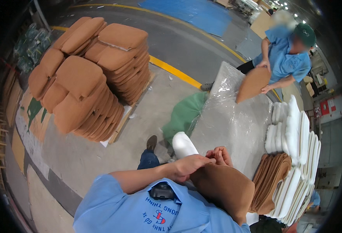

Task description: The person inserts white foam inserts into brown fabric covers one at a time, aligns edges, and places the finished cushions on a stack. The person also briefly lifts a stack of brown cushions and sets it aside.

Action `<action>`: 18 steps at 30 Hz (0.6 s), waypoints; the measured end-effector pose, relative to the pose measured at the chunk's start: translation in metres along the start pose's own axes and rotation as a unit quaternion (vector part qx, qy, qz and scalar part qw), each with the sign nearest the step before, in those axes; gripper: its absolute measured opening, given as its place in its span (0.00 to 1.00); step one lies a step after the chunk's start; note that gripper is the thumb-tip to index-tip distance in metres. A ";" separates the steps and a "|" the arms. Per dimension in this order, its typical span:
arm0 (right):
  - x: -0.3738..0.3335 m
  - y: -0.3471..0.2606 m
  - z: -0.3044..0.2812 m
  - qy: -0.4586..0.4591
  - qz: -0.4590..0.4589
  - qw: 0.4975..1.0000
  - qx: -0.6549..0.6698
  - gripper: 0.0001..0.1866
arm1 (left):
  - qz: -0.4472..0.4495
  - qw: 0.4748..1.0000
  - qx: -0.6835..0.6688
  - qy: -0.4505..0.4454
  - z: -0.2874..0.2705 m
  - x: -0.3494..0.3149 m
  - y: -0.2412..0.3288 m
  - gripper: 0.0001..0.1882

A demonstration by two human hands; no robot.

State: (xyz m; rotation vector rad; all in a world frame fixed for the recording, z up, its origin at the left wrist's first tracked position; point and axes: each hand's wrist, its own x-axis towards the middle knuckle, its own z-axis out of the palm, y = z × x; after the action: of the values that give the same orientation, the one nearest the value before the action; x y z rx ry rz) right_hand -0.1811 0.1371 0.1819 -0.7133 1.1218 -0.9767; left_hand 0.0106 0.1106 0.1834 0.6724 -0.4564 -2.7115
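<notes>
A brown cushion cover (227, 188) lies across my front at the table's near edge. My left hand (189, 166) is closed on its upper left edge, with fingers pinched together. Close beside it, my right hand (220, 155) has its fingers curled and gripping the same edge; the exact bit of cloth between the fingertips is too small to make out. Just beyond my left hand, the rounded end of a white cushion pad (183, 144) sticks out. Whether the pad goes into the cover is hidden by my hands.
A plastic-wrapped table (233, 128) stands ahead, with a green sack (184, 116) at its left. At right are stacked brown covers (270, 180) and white pads (295, 132). Piles of brown cushions (81, 77) fill a pallet at left. Across the table, a co-worker (285, 58) holds another brown cushion (252, 85).
</notes>
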 end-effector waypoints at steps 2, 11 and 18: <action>0.006 0.004 -0.006 -0.041 0.040 0.998 -0.004 0.18 | 0.018 0.998 0.031 0.057 -0.014 -0.012 -0.002 0.19; -0.011 -0.014 0.010 -0.014 0.208 0.966 -0.150 0.20 | 0.169 0.970 0.110 0.137 -0.022 -0.008 -0.024 0.19; 0.013 -0.027 0.000 -0.241 0.301 0.921 0.048 0.14 | 0.140 0.984 -0.009 0.106 -0.025 -0.027 -0.015 0.12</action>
State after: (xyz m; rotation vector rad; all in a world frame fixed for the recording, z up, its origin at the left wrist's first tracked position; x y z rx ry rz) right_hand -0.1874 0.1142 0.2003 -0.4442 0.7702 -0.2980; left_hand 0.0420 0.1284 0.1670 0.8136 -0.4354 -2.3489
